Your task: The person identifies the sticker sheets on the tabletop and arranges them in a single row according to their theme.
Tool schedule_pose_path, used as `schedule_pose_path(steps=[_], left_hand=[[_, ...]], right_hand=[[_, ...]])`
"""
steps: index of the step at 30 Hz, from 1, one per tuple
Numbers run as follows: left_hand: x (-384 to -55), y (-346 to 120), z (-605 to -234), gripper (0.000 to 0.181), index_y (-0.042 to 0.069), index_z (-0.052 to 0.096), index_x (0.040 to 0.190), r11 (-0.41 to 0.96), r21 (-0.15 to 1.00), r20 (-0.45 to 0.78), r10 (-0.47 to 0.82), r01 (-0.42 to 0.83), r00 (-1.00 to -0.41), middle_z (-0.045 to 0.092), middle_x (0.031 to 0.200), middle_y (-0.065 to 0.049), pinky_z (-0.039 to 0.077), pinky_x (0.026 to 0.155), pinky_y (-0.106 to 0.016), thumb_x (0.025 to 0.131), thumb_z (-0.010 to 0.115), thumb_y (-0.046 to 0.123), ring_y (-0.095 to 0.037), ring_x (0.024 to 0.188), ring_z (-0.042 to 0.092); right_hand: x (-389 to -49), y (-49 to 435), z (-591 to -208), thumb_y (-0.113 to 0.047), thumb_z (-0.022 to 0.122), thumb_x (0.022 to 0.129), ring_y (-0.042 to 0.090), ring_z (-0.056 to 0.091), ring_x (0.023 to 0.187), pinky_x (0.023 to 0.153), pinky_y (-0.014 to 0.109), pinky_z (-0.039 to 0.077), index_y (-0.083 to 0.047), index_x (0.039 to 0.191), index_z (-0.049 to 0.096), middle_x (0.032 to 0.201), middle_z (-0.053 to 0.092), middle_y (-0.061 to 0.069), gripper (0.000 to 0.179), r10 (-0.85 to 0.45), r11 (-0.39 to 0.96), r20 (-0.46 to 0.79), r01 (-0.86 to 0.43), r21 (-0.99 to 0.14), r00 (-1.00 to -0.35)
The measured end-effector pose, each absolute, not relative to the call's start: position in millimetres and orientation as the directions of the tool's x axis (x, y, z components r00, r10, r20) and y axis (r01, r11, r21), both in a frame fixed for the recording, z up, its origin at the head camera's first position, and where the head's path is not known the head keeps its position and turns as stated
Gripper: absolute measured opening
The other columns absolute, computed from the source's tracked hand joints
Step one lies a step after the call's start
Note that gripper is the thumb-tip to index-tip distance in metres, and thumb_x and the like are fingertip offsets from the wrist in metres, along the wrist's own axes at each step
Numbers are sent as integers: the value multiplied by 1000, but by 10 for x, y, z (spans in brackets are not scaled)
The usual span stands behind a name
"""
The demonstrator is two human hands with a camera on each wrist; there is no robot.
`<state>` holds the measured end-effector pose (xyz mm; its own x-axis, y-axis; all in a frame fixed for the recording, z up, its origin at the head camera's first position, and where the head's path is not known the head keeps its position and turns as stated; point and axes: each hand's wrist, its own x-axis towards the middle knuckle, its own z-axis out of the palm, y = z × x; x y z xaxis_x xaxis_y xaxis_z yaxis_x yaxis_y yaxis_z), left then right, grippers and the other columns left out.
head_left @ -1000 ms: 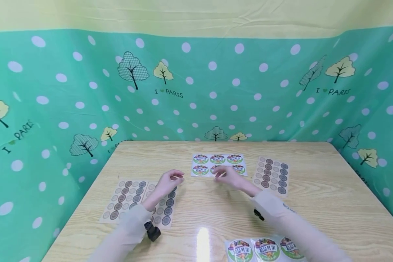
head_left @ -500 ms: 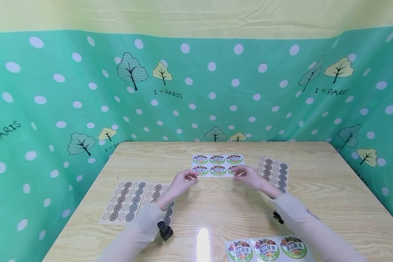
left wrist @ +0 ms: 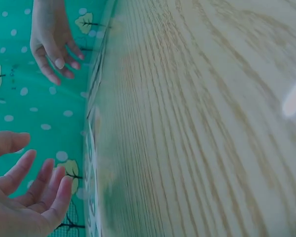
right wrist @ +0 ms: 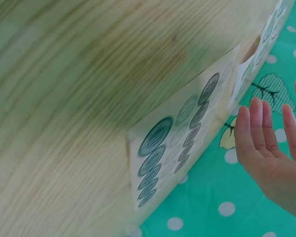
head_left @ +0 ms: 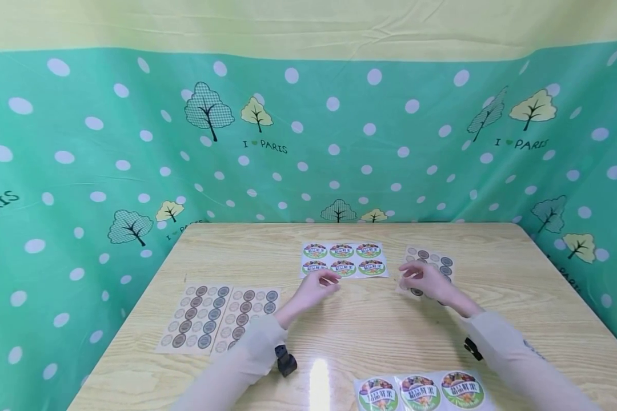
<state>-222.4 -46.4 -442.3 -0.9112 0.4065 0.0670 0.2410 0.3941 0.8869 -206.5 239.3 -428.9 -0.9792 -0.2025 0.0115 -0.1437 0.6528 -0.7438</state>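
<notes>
My left hand [head_left: 312, 290] is just in front of a white sheet of round fruit stickers [head_left: 341, 251], its fingers loosely bent and holding nothing. The left wrist view shows the same hand [left wrist: 37, 195] with its fingers spread and bare. Over on the right, my right hand [head_left: 432, 282] overlaps a sheet of small round brown and grey stickers [head_left: 446, 261] in the head view and covers part of it. In the right wrist view the right hand [right wrist: 274, 148] has fingers extended, with nothing between them, above that sticker sheet [right wrist: 158, 165].
Two more sheets of brown and grey round stickers [head_left: 194, 317] lie side by side at the left of the wooden table [head_left: 370, 342]. A larger fruit-sticker sheet [head_left: 420, 393] lies at the front edge. A green dotted curtain [head_left: 308, 142] hangs behind.
Both hands have moved to the right across the table, the left from beside the left sheets to the fruit-sticker sheet, the right from that sheet to over the right sheet.
</notes>
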Motion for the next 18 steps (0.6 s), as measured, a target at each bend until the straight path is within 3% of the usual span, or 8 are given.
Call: schedule_pose_path(steps=[7, 14, 18], left_hand=[[-2249, -193, -4503, 22, -3, 63, 101, 379, 891, 61, 445, 250, -893, 65, 95, -14, 47, 69, -19, 82, 63, 7, -15, 80, 57], [-2249, 75, -4556, 23, -2, 63, 102, 401, 882, 28, 481, 249, -876, 64, 93, -10, 46, 72, -20, 82, 63, 9, -15, 81, 56], [-2241, 236, -4572, 22, 0, 63, 102, 405, 885, 4, 489, 231, -872, 64, 92, -9, 47, 72, -20, 81, 64, 8, -15, 81, 57]], right_hand=[[-2087, 2607, -4304, -2, 59, 83, 33, 59, 89, 78, 41, 51, 13, 112, 54, 96, 60, 23, 33, -172, 686, 23, -137, -715, -985], [-2111, 2792, -4302, -3, 59, 84, 33, 59, 87, 71, 33, 54, 14, 114, 52, 101, 58, 28, 35, -172, 670, 11, -125, -732, -985], [-2131, 2890, -4318, -4, 60, 83, 37, 59, 87, 73, 39, 53, 15, 112, 52, 98, 59, 30, 35, -148, 693, 42, -134, -709, -988]])
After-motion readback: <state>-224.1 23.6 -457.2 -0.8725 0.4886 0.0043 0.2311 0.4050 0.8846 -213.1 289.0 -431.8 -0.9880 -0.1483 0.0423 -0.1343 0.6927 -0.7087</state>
